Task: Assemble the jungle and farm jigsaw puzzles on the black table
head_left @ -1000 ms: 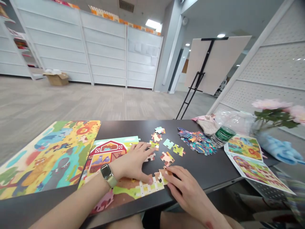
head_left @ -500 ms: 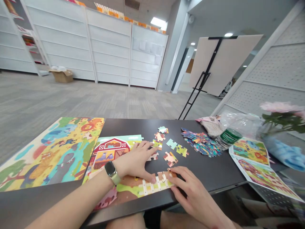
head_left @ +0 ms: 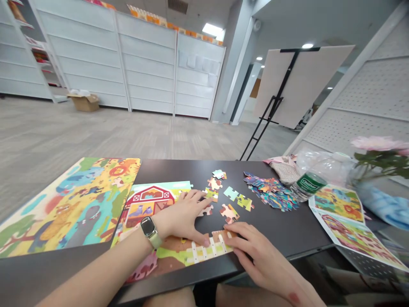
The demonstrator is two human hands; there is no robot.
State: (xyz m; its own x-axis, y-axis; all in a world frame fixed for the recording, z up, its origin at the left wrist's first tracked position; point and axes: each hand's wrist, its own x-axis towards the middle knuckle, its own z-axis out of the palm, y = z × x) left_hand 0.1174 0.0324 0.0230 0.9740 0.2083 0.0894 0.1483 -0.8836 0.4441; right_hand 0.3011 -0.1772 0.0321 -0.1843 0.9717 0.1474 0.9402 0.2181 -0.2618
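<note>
A partly joined jigsaw puzzle (head_left: 172, 258) with a red barn and a white fence lies along the table's front edge. My left hand (head_left: 183, 213), with a watch on its wrist, rests on it with fingers spread, covering its middle. At the puzzle's lower right end, my right hand (head_left: 252, 249) has its fingertips and thumb on the end fence puzzle piece (head_left: 222, 242), which lies against its neighbour. Just beyond my hands are loose pieces, among them a brown-and-white piece (head_left: 229, 213), a green piece (head_left: 245, 202) and a pale blue piece (head_left: 230, 193).
A finished animal puzzle (head_left: 92, 200) lies at the left. To the right are a heap of dark blue pieces (head_left: 271, 192), a plastic bottle (head_left: 308, 185), a printed picture sheet (head_left: 351, 236) and a flower vase (head_left: 367, 192). An easel (head_left: 275, 106) stands beyond the dark table (head_left: 159, 168).
The end fence piece has closed up against its neighbour, and the gap between them is gone. My right hand has shifted slightly; my left hand stays in place.
</note>
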